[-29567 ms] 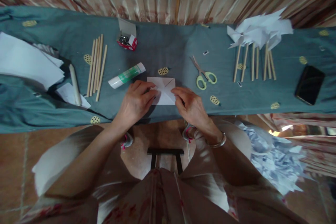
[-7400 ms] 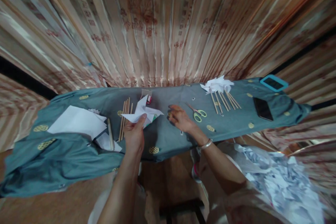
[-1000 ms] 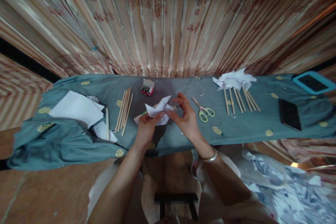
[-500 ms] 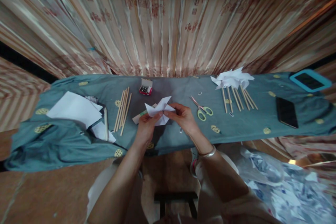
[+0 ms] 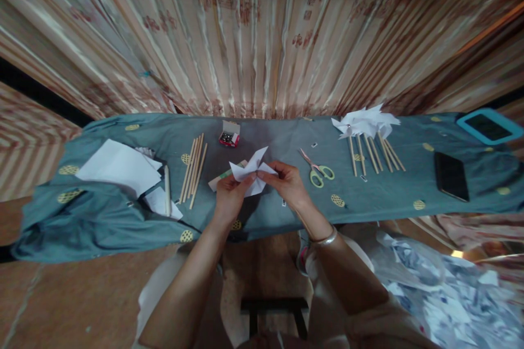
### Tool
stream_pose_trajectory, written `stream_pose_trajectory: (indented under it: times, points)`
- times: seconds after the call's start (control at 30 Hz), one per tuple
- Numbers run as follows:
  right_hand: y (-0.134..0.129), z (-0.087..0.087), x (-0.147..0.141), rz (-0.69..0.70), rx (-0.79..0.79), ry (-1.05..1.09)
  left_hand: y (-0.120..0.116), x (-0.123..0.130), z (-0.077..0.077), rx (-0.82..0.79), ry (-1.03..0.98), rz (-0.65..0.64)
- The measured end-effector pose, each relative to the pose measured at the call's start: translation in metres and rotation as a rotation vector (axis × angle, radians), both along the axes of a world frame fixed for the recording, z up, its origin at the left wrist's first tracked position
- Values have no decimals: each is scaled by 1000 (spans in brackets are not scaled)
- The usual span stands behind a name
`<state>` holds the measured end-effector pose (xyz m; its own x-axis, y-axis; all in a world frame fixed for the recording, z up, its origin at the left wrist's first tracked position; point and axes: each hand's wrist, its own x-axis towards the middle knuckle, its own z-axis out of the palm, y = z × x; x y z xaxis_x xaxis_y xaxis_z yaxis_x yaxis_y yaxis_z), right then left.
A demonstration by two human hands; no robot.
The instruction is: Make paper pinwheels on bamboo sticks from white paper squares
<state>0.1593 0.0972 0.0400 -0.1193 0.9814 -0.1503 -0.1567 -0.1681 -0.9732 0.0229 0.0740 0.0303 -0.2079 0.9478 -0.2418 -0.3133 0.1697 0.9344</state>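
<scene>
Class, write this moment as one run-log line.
left hand: gripping paper pinwheel | right hand: pinching pinwheel near centre | scissors: right of both hands | small box: open

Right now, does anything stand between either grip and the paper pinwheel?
Nothing visible does: the left grip and right grip both pinch the paper pinwheel. The green-and-white tube shows partly hidden behind it, and the scissors lie apart, to the right.

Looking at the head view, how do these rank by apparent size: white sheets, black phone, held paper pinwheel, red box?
1. White sheets
2. Black phone and paper pinwheel: too alike to rank
3. Red box
</scene>
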Motion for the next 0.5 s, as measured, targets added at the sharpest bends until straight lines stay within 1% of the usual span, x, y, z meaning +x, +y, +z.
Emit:
stream_pose_trajectory:
  times: [0.23, 0.5]
  points:
    - [-1, 1, -1, 4, -14, 26, 1, -1, 0, 45, 16, -2]
    - [0, -3, -3, -3, -30, 50, 1, 0, 3, 34, 44, 31]
